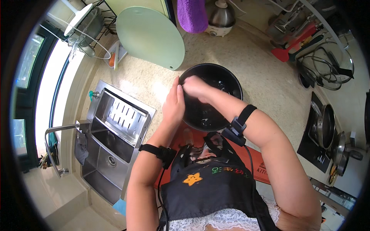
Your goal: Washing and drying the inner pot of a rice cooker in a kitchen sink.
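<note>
A large round black pot (214, 108) stands at the front edge of the stone countertop, with wet-looking glints on its dark inner surface. My left hand (174, 104) steadies it at the left, fingers along the outer wall and thumb near the rim. Inside the pot, my right hand (197, 89) is curled against the left inner wall, close to my left fingertips. It is slightly blurred, and whether anything is in its fingers is hidden.
Left of me is a stainless steel sink (107, 173) with a slotted drain tray (122, 114) and a faucet (62, 127). Behind the pot are a green cutting board (150, 37), a purple cloth (192, 16) and an egg cooker (221, 20). Pans (326, 127) are at the right.
</note>
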`<state>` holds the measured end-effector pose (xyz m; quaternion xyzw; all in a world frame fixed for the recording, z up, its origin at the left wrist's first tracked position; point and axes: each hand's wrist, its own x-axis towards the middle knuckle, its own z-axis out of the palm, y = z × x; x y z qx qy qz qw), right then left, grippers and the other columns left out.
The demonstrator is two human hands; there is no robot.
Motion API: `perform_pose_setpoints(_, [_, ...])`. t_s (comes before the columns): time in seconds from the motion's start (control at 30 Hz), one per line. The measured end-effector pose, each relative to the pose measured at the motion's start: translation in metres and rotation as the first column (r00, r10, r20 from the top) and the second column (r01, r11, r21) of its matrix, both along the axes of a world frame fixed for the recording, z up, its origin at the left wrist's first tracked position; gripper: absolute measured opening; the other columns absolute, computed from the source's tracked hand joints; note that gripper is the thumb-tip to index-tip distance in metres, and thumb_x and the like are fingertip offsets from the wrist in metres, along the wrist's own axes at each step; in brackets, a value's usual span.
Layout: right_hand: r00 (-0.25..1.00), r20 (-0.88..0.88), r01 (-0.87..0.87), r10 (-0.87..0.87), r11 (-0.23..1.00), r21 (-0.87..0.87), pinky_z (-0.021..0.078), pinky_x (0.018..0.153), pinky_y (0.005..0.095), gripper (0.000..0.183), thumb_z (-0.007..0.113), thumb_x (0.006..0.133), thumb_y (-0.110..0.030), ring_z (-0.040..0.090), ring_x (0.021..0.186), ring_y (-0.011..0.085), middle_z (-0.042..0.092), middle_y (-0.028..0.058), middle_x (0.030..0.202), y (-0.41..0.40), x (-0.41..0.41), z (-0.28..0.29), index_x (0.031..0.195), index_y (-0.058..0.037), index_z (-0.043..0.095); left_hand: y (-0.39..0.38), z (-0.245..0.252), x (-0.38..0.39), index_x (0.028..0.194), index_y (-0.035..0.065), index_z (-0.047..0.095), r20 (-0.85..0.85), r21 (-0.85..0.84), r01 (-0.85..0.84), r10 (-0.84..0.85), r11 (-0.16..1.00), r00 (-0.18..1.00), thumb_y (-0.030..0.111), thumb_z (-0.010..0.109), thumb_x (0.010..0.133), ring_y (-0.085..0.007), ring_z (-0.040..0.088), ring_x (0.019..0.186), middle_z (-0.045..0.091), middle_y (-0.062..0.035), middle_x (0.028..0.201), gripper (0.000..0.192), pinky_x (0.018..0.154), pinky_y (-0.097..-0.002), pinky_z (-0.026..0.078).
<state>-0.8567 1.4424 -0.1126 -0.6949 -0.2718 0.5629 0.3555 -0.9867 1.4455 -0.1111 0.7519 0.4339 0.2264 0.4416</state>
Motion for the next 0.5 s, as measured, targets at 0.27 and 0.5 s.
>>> perform_pose_setpoints(0.27, [0.227, 0.183, -0.894, 0.957, 0.279, -0.351, 0.0459, 0.084, 0.0373, 0.039, 0.049, 0.076, -0.011, 0.060, 0.100, 0.0316, 0.064, 0.0157, 0.107, -0.070, 0.005, 0.017, 0.111, -0.0076, 0.063, -0.002, -0.010, -0.001, 0.137, 0.0089, 0.034, -0.056, 0.117, -0.031, 0.038, 0.993, 0.998, 0.018, 0.040, 0.091, -0.0385, 0.052, 0.109, 0.053, -0.0220, 0.121, 0.047, 0.092, -0.0430, 0.041])
perform_pose_setpoints(0.5, [-0.494, 0.181, -0.484, 0.850, -0.096, -0.870, 0.0425, 0.086, 0.0392, 0.030, 0.067, 0.074, -0.021, 0.057, 0.107, 0.0249, 0.065, 0.0062, 0.110, -0.082, 0.064, 0.028, 0.103, -0.0136, 0.069, -0.008, -0.002, -0.002, 0.139, 0.0132, 0.030, -0.202, 0.130, 0.052, -0.025, 0.990, 0.979, 0.007, 0.046, 0.081, -0.0372, 0.055, 0.102, 0.055, -0.0205, 0.117, 0.061, 0.087, -0.0452, 0.044])
